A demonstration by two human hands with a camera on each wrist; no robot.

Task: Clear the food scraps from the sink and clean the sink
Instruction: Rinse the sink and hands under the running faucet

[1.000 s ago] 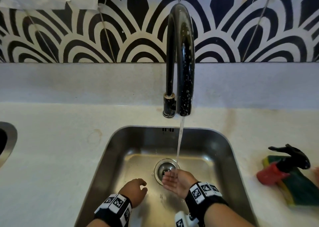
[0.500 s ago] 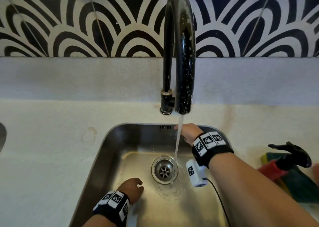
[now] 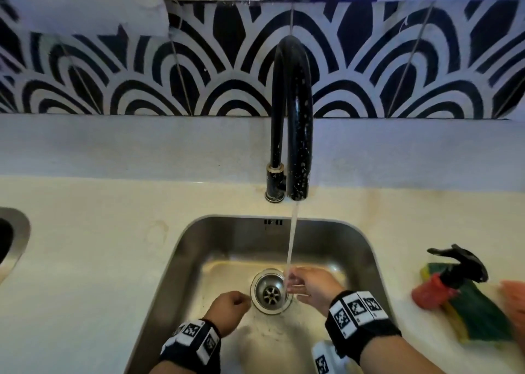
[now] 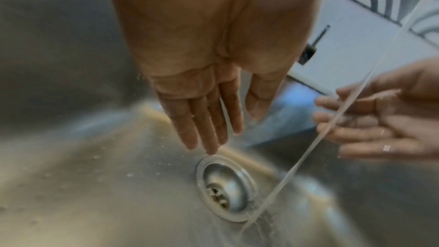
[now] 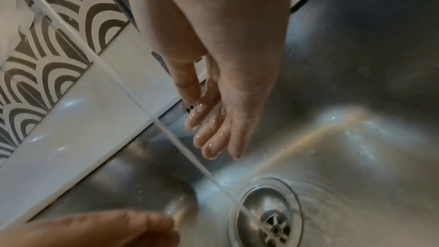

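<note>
The steel sink point(image 3: 227, 240) has a round drain point(image 3: 271, 291) in its floor. A black faucet point(image 3: 298, 123) pours a thin water stream point(image 3: 292, 245) onto the drain's right rim. My right hand point(image 3: 308, 285) is in the stream just right of the drain, with its wet fingers point(image 5: 213, 129) straight and nothing in them. My left hand point(image 3: 230, 307) hovers left of the drain, its fingers point(image 4: 209, 119) pointing down at the drain rim point(image 4: 225, 187), also holding nothing. The basin floor shows only water and droplets.
On the counter point(image 3: 85, 260) right of the sink, a spray bottle point(image 3: 451, 277) with a black trigger lies on a green and yellow sponge point(image 3: 477, 316). Something orange point(image 3: 515, 297) sits at the right edge. A second steel rim point(image 3: 11, 237) shows at far left.
My right hand has come back down from the sink's back rim near the faucet into the stream beside the drain. The left hand has stayed left of the drain.
</note>
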